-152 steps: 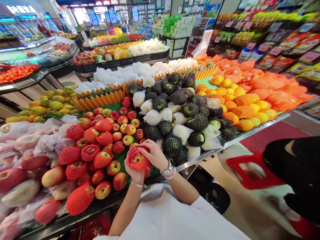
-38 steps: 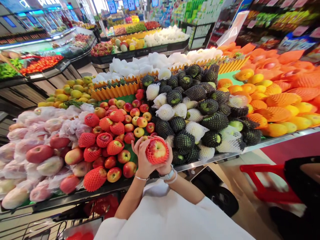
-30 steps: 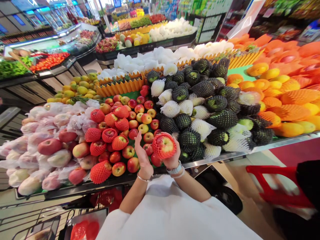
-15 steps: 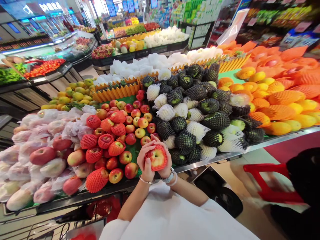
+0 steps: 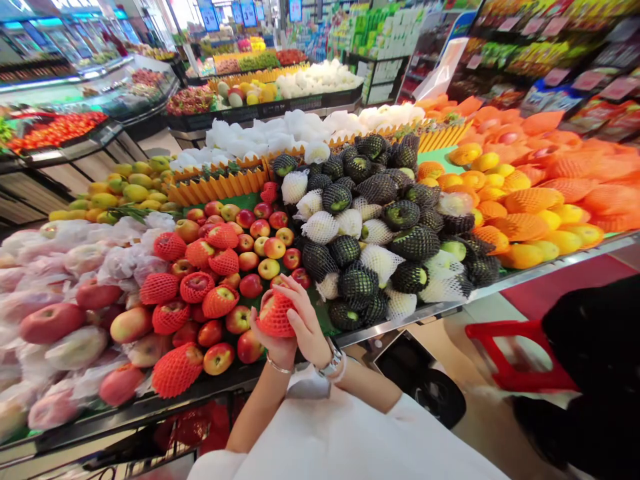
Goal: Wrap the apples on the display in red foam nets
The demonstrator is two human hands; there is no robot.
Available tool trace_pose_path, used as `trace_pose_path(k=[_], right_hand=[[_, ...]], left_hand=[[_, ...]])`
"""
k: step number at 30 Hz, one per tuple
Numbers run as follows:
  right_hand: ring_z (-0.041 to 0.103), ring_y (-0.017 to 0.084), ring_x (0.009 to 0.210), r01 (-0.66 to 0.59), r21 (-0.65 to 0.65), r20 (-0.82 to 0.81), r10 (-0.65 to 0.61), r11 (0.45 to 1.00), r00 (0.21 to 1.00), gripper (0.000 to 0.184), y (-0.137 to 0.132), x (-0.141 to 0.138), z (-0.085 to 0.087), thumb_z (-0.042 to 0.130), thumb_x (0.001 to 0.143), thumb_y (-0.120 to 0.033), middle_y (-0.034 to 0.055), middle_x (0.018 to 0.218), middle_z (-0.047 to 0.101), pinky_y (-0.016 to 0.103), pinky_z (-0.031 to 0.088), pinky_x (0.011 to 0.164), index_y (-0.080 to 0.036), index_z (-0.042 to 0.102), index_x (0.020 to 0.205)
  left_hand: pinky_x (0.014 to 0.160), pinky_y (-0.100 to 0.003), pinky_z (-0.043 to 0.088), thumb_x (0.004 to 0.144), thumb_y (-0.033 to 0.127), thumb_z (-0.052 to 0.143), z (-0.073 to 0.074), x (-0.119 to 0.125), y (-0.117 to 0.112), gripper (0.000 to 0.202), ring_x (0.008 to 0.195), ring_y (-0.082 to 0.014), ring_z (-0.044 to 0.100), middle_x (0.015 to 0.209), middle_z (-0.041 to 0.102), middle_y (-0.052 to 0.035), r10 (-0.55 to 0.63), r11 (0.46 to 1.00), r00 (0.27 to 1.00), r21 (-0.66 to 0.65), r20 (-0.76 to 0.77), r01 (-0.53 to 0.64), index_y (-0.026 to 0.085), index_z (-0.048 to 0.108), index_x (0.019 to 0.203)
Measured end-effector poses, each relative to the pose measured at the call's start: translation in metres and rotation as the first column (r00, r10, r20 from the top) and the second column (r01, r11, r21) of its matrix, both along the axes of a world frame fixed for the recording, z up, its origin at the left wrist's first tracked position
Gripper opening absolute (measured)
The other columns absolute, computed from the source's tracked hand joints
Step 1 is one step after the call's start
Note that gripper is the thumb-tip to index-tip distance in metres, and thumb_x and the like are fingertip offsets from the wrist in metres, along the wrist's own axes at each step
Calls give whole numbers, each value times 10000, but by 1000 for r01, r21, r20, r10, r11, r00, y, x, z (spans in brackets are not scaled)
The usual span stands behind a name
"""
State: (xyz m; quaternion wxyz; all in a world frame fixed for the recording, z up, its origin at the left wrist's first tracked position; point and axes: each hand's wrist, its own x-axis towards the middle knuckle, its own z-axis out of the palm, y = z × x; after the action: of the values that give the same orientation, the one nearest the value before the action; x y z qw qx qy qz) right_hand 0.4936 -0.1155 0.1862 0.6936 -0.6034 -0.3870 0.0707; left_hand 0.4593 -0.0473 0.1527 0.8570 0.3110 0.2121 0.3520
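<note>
Both my hands hold an apple in a red foam net (image 5: 277,316) just in front of the fruit stand. My left hand (image 5: 274,343) cups it from below and the left side. My right hand (image 5: 307,327), with a watch on its wrist, wraps over the right side and top. The net covers the side of the apple facing me. Close by on the left lie loose red-yellow apples (image 5: 250,347) and several other apples in red nets (image 5: 177,370). To the right are dark green melons in black and white foam nets (image 5: 360,283).
Plastic-wrapped pink apples (image 5: 75,347) fill the left of the stand, mangoes in orange nets (image 5: 530,207) the right. A metal edge (image 5: 415,321) runs along the front. A red stool (image 5: 520,357) and a person in dark clothes (image 5: 595,373) are at lower right.
The apple has moved left and been turned, so its netted side shows rather than its bare top. My right hand has shifted over it. The view has swung slightly right.
</note>
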Motion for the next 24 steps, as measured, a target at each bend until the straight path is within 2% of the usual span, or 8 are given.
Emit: trace_pose_path(k=[3, 9, 12, 14, 16, 18, 20, 24], right_hand=[[204, 241, 1434, 59, -159, 129, -38, 986, 991, 410, 1, 11, -6, 359, 979, -374, 38, 1505, 336, 471, 100, 1185, -240, 585, 1294], [358, 214, 1361, 67, -130, 136, -50, 989, 990, 452, 1, 20, -7, 399, 973, -388, 100, 1473, 383, 410, 261, 1149, -170, 523, 1350], [448, 209, 1296, 42, -91, 56, -37, 995, 998, 407, 7, 15, -15, 468, 949, -356, 101, 1387, 489, 389, 332, 1116, -179, 561, 1303], [475, 216, 1274, 77, 14, 0, -77, 997, 997, 384, 12, 11, -22, 490, 936, -330, 93, 1360, 519, 398, 357, 1102, -198, 576, 1287], [494, 230, 1257, 116, 138, -33, -113, 984, 993, 402, 15, 7, -28, 468, 939, -319, 90, 1351, 532, 425, 376, 1086, -214, 556, 1317], [516, 250, 1231, 150, 228, -24, -148, 962, 989, 394, 16, 5, -32, 442, 939, -326, 93, 1318, 557, 460, 393, 1064, -221, 575, 1294], [535, 269, 1200, 184, 296, -6, -191, 937, 982, 348, 16, 4, -34, 437, 931, -339, 92, 1275, 583, 489, 408, 1038, -225, 635, 1193], [565, 279, 1151, 230, 395, 11, -255, 889, 967, 291, 15, 5, -33, 426, 928, -339, 76, 1159, 642, 513, 431, 999, -235, 670, 1048]], left_hand=[[916, -330, 485, 866, 488, 368, 9, 2, 6, 427, 986, -203, 621, 980, 646, -69, 124, 920, 992, -377, 27, -105, 177, 660, 845], [801, -263, 498, 819, 357, 431, 3, 9, 6, 316, 801, -155, 613, 889, 648, -70, 100, 887, 994, -448, -43, -109, 127, 648, 808], [808, -261, 495, 738, 339, 504, -7, 10, 3, 247, 831, -159, 613, 884, 641, -47, 121, 954, 991, -268, -63, -134, 154, 646, 819], [845, -283, 494, 738, 371, 534, -11, 9, 0, 264, 889, -182, 616, 909, 649, -47, 183, 983, 981, -6, -66, -184, 167, 672, 835], [914, -305, 476, 782, 392, 520, -11, 8, 0, 297, 960, -200, 607, 958, 659, -58, 263, 925, 964, 297, -46, -238, 167, 701, 853], [960, -323, 454, 832, 371, 462, -10, 6, 1, 331, 1022, -212, 588, 1003, 663, -72, 295, 815, 956, 523, -2, -250, 162, 717, 867], [964, -349, 452, 858, 340, 406, -9, 4, 3, 360, 1054, -225, 576, 1036, 660, -80, 269, 733, 962, 640, 37, -229, 164, 719, 887], [966, -375, 448, 877, 335, 372, -8, 4, 2, 381, 1048, -233, 578, 1056, 657, -79, 217, 665, 973, 718, 79, -207, 177, 716, 912]])
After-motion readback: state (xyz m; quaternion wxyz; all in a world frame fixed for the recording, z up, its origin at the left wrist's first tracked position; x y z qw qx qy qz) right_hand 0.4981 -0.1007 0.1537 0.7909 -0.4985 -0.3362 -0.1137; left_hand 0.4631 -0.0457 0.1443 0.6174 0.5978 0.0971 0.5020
